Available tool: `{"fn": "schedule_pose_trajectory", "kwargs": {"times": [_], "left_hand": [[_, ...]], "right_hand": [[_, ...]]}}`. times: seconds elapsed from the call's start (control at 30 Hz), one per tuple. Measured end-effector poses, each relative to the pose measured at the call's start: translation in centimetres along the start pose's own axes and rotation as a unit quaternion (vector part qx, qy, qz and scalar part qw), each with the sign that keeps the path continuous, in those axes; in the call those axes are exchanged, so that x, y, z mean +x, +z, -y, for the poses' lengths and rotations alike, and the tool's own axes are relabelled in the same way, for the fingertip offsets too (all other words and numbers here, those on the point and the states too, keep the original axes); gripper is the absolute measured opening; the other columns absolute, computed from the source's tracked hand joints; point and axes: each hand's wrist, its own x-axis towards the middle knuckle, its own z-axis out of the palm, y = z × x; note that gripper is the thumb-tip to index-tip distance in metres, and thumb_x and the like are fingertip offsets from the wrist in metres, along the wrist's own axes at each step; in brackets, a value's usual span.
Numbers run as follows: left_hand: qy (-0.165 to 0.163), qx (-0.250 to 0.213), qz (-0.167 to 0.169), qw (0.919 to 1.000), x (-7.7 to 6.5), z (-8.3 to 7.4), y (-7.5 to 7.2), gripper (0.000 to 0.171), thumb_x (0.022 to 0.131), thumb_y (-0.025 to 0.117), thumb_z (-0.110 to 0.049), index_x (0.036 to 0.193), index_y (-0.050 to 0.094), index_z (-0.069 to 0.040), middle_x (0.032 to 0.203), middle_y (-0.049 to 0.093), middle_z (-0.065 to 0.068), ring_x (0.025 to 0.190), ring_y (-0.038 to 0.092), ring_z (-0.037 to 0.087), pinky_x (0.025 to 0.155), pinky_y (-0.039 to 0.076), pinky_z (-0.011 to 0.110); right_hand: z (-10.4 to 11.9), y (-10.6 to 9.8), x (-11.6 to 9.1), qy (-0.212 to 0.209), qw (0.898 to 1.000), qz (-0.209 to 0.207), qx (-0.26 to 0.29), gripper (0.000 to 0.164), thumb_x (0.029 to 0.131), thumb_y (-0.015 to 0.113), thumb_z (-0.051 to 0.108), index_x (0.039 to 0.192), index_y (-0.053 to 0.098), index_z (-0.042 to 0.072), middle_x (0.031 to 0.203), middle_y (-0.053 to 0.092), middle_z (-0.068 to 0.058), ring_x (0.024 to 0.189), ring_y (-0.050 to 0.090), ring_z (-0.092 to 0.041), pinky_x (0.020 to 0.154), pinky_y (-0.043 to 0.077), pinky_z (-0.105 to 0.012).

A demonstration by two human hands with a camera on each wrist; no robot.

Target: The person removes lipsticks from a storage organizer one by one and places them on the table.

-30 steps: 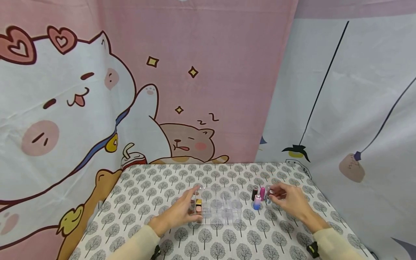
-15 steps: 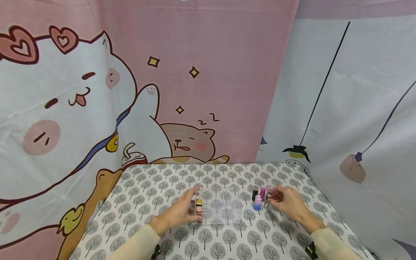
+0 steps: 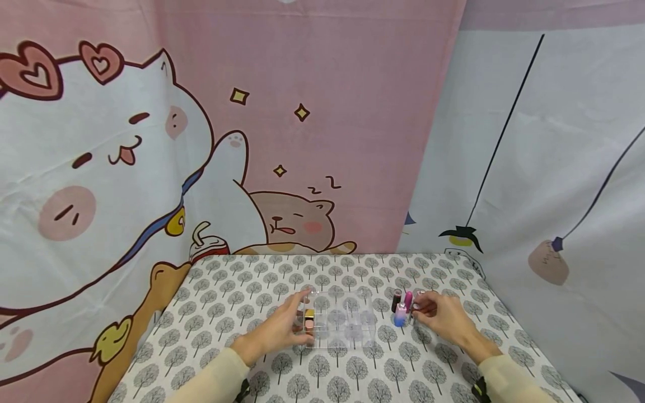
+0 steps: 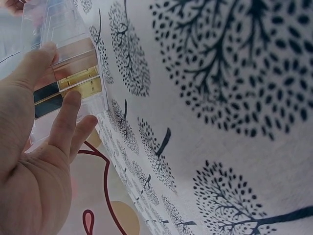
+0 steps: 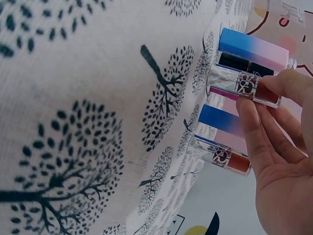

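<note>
My left hand (image 3: pixel 279 326) grips the left end of a clear, compartmented organizer (image 3: pixel 373 330), thumb on the near side and fingers on the far side. Gold-and-black lipsticks (image 4: pixel 80 83) lie in its left column, seen through the plastic. At the right, my right hand (image 3: pixel 445 318) pinches an upright lip gloss tube (image 5: pixel 246 85) with a silvery cap and a reddish-brown body. Close about it stand blue-and-pink lipsticks (image 5: pixel 254 48), a black tube (image 3: pixel 396 303), a magenta tube (image 3: pixel 408 301) and another lip gloss tube (image 5: pixel 225 156), partly hidden by the fingers in the head view.
The table's tree-print cloth (image 3: pixel 282 386) lies under everything. Cartoon-print curtains (image 3: pixel 322 140) hang behind the table and along its sides. A stretch of cloth separates the organizer from the group of tubes.
My right hand has shifted slightly left and its fingertips have come round a lip gloss tube. My left hand keeps its hold on the organizer, which has stayed in place.
</note>
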Motion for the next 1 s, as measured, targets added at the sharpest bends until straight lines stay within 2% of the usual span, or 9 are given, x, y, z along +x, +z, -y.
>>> {"fn": "schedule_pose_trajectory", "kwargs": {"times": [0.2, 0.43, 0.6, 0.77, 0.83, 1.0], "left_hand": [[0.004, -0.007, -0.002, 1.0000, 0.1, 0.0, -0.1, 0.127, 0.092, 0.100, -0.036, 0.187, 0.016, -0.030, 0.180, 0.049, 0.018, 0.103, 0.073, 0.008, 0.097, 0.073, 0.032], [0.002, -0.014, -0.001, 0.9999, 0.0, 0.1, 0.0, 0.128, 0.092, 0.101, -0.037, 0.187, 0.016, -0.031, 0.180, 0.048, 0.019, 0.104, 0.073, 0.007, 0.098, 0.072, 0.031], [-0.001, -0.022, 0.000, 0.9998, 0.0, 0.2, 0.1, 0.128, 0.091, 0.101, -0.038, 0.187, 0.015, -0.034, 0.181, 0.047, 0.017, 0.105, 0.074, 0.008, 0.094, 0.071, 0.026], [0.001, -0.019, -0.003, 0.9998, -0.1, 0.2, 0.2, 0.128, 0.092, 0.100, -0.039, 0.187, 0.015, -0.034, 0.182, 0.047, 0.015, 0.106, 0.072, 0.006, 0.096, 0.071, 0.028], [0.006, -0.018, -0.004, 0.9998, -0.1, 0.3, 0.2, 0.128, 0.093, 0.100, -0.038, 0.187, 0.015, -0.032, 0.181, 0.048, 0.015, 0.106, 0.073, 0.006, 0.096, 0.072, 0.029], [0.015, -0.018, -0.008, 0.9997, -0.1, 0.4, 0.3, 0.128, 0.093, 0.100, -0.037, 0.187, 0.014, -0.030, 0.179, 0.049, 0.018, 0.105, 0.074, 0.007, 0.096, 0.072, 0.031]], "right_hand": [[-0.1, 0.0, 0.0, -0.007, 1.000, -0.002, 0.004, 0.031, 0.094, 0.096, 0.005, 0.121, 0.081, -0.001, 0.102, 0.087, -0.004, 0.088, 0.080, -0.007, 0.081, 0.070, -0.020], [0.3, -0.3, -0.3, 0.013, 1.000, 0.014, 0.019, 0.036, 0.095, 0.095, 0.008, 0.127, 0.080, -0.001, 0.108, 0.087, -0.006, 0.094, 0.081, -0.012, 0.084, 0.070, -0.019], [0.6, -0.8, -0.4, 0.017, 1.000, 0.002, 0.013, 0.037, 0.097, 0.093, 0.011, 0.130, 0.079, 0.000, 0.114, 0.087, -0.012, 0.100, 0.083, -0.020, 0.085, 0.071, -0.020], [1.0, -1.4, -0.3, 0.014, 1.000, -0.019, 0.001, 0.038, 0.100, 0.092, 0.014, 0.133, 0.079, 0.002, 0.117, 0.086, -0.012, 0.102, 0.084, -0.023, 0.086, 0.070, -0.020], [1.3, -1.7, -0.3, 0.007, 0.999, -0.031, -0.004, 0.039, 0.101, 0.091, 0.016, 0.135, 0.079, 0.003, 0.119, 0.086, -0.014, 0.103, 0.084, -0.026, 0.088, 0.072, -0.025], [2.0, -2.1, -0.2, -0.019, 0.998, -0.060, -0.022, 0.041, 0.103, 0.091, 0.019, 0.139, 0.078, 0.006, 0.126, 0.084, -0.018, 0.106, 0.083, -0.035, 0.090, 0.075, -0.048]]}}
